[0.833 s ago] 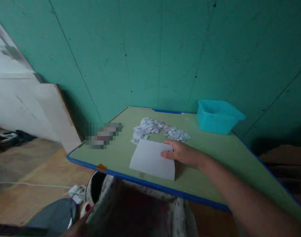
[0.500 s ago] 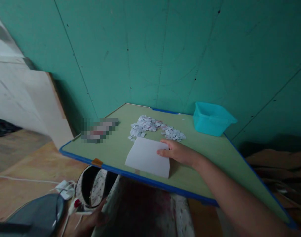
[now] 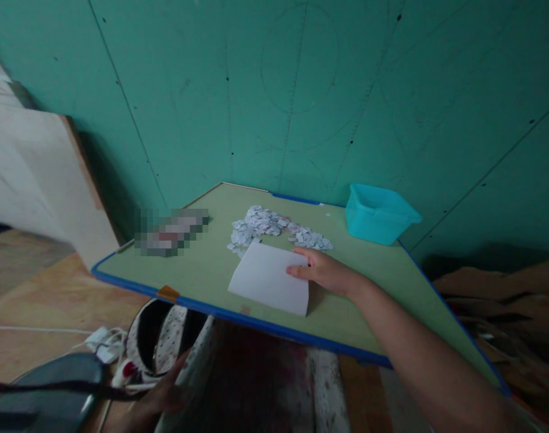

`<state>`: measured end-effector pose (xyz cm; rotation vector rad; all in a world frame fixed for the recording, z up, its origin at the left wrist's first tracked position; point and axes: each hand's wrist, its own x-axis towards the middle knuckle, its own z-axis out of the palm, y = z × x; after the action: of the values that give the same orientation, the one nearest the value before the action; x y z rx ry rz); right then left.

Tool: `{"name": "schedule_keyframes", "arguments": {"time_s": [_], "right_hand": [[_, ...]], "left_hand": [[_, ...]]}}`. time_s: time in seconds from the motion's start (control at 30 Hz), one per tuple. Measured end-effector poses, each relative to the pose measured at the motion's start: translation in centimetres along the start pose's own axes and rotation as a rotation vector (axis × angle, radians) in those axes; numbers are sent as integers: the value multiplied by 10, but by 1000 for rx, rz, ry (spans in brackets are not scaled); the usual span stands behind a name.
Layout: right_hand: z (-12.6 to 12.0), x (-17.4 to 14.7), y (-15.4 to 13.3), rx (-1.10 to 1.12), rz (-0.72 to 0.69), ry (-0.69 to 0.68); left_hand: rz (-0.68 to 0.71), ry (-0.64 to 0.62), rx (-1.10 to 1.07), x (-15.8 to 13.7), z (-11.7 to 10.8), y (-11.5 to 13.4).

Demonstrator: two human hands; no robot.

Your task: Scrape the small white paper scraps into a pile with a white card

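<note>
My right hand point(image 3: 322, 270) grips the right edge of a white sheet of paper point(image 3: 269, 279), thumb on top. The sheet is slightly bent and sits low over the front part of the table. Just behind it, small white paper pieces point(image 3: 260, 221) lie in a loose pile, with a second cluster trailing to the right. My left hand point(image 3: 161, 394) is low on the left, dark and blurred, below the tabletop. It is beside a worn whitish edge point(image 3: 195, 355), and its fingers do not show clearly.
A turquoise plastic bin point(image 3: 380, 216) stands at the table's back right. The pale green tabletop point(image 3: 368, 264) has blue tape along its edges and meets a green wall. A pixelated item point(image 3: 172, 233) lies at the left. Below are an open spotted bag point(image 3: 166, 340), cables and a grey stool point(image 3: 53, 385).
My view has shifted a little, so the table and wall sit slightly higher and further left. My right hand still holds the sheet in nearly the same place on the table.
</note>
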<state>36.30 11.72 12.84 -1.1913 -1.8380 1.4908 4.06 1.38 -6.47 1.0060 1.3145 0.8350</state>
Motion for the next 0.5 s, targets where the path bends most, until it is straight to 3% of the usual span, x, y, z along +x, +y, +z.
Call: {"name": "schedule_keyframes", "arguments": {"time_s": [0.17,0.27,0.37,0.5], "right_hand": [[3,0,1,13,-17,-43],[5,0,1,22,-3,-65],[6,0,1,29,19,-30],[7,0,2,1,57,40]], "left_hand": [[18,-12,-13,-11,13,23],[50,53,-43,-20,22,37],[44,161,-71,-24,31,43],[-42,149,-113,-24,33,47]]}}
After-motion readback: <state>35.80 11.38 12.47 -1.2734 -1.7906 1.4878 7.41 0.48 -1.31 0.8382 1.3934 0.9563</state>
